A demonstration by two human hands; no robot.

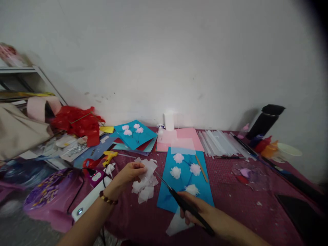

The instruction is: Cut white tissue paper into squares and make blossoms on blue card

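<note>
My left hand (133,172) pinches a thin white tissue paper piece (149,168) between thumb and fingers. Under it lies a loose pile of similar cut paper pieces (145,191). In my right hand (197,208) are black-handled scissors (183,203), seen edge-on, their metal tips pointing at the paper and close to it. A blue sheet (166,174) with several fluffy pale pink and white paper flowers (195,169) on painted stems lies beside the scissors. A white paper sheet (179,223) sits partly beneath my right hand.
A wooden stick (202,168) rests on the blue sheet. Behind are pink paper (189,133) and another flowered blue card (135,133). A yellow glue gun (110,158) and power strip (89,201) lie left; clear glue sticks (220,143) and a black bottle (266,121) stand right.
</note>
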